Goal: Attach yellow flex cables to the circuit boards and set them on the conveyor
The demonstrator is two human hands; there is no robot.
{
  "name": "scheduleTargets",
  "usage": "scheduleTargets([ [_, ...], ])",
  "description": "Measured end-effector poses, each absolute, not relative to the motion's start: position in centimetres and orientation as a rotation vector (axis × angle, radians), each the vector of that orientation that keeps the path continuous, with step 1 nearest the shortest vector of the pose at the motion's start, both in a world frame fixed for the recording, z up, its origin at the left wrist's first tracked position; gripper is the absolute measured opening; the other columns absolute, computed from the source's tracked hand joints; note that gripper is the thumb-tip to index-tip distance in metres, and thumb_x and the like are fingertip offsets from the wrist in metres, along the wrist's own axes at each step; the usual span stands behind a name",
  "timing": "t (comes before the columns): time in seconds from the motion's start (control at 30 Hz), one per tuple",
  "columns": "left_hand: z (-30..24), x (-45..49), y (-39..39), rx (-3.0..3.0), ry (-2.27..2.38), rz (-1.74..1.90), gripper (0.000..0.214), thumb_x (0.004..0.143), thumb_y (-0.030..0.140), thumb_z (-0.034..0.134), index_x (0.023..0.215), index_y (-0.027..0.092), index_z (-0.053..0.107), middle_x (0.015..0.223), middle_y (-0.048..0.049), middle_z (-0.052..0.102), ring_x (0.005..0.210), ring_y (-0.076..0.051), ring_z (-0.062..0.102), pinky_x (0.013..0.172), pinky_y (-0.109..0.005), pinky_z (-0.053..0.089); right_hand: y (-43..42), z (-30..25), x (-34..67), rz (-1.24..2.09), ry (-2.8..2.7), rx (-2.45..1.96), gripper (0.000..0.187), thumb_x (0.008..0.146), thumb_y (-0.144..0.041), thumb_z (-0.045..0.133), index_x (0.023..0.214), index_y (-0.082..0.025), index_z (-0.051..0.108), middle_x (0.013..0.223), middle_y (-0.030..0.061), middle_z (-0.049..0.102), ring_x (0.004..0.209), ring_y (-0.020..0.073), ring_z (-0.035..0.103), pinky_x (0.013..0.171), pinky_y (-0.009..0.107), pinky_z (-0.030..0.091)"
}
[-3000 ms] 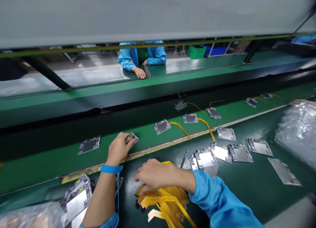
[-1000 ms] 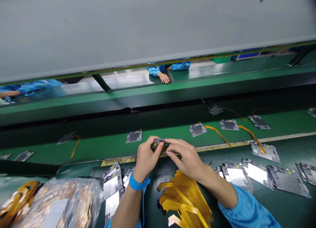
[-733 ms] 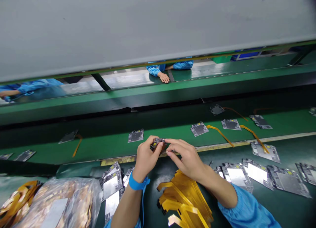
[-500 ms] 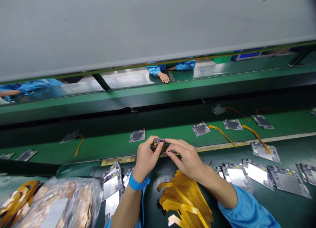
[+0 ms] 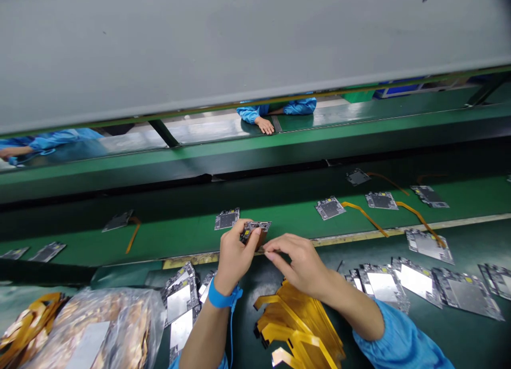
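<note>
My left hand [image 5: 235, 254], with a blue wrist strap, is closed on a small grey circuit board [image 5: 255, 228] and holds it over the near edge of the green conveyor belt [image 5: 171, 236]. My right hand [image 5: 297, 260] sits just right of the board, thumb and forefinger pinched together; what they pinch is too small to make out. Under my right wrist lies a pile of yellow flex cables [image 5: 297, 324]. A stack of shiny boards [image 5: 181, 300] lies by my left forearm.
Several boards, some with yellow cables, lie on the belt [image 5: 330, 207]. More boards lie in a row at my right [image 5: 415, 278]. A plastic bag of parts [image 5: 88, 329] sits at the lower left. Across the line another person's hand [image 5: 265, 125] rests on the far bench.
My right hand has drawn back and down from the board, which my left hand has tipped up a little. Boards on the belt have drifted to the right.
</note>
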State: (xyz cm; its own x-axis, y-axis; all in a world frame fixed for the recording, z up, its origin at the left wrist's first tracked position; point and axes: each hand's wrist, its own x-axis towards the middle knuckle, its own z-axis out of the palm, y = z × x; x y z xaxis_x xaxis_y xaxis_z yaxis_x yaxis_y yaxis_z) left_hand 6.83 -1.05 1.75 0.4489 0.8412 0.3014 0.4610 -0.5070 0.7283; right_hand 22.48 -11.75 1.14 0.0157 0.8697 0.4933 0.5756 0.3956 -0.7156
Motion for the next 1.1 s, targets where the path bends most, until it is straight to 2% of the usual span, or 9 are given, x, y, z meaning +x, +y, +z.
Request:
scheduleTargets([
  [0.27, 2.1, 6.6, -0.9, 2.119, 1.005, 0.757, 0.019, 0.094, 0.037, 0.056, 0.092, 0.020, 0.063, 0.084, -0.0025, 0.072, 0.076, -0.019, 0.067, 0.071, -0.027, 0.049, -11.4, 1.5, 24.1, 0.397, -1.581, -1.314, 0.021, 0.103, -0.028, 0.056, 0.106, -0.023, 0.075, 0.093, 0.0048, 0.079, 0.082, 0.0185, 0.074, 0.077, 0.030, 0.057],
  [0.5, 1.9, 6.7, -1.1, 2.157, 0.921, 0.591, 0.018, 0.095, 0.035, 0.055, 0.088, 0.020, 0.062, 0.079, -0.0020, 0.069, 0.073, -0.019, 0.064, 0.071, -0.028, 0.047, -10.9, 1.6, 25.2, 0.374, -1.471, -1.477, 0.017, 0.099, -0.026, 0.059, 0.089, -0.023, 0.072, 0.080, 0.0022, 0.074, 0.073, 0.0177, 0.068, 0.068, 0.028, 0.051],
  [1.1, 2.4, 6.6, -1.2, 2.131, 0.869, 0.471, 0.017, 0.094, 0.034, 0.056, 0.087, 0.019, 0.060, 0.078, -0.0003, 0.065, 0.075, -0.018, 0.059, 0.069, -0.028, 0.041, -10.9, 1.2, 25.1, 0.381, -1.550, -1.473, 0.016, 0.100, -0.021, 0.058, 0.090, -0.022, 0.071, 0.082, 0.0019, 0.073, 0.076, 0.0171, 0.067, 0.071, 0.027, 0.047],
])
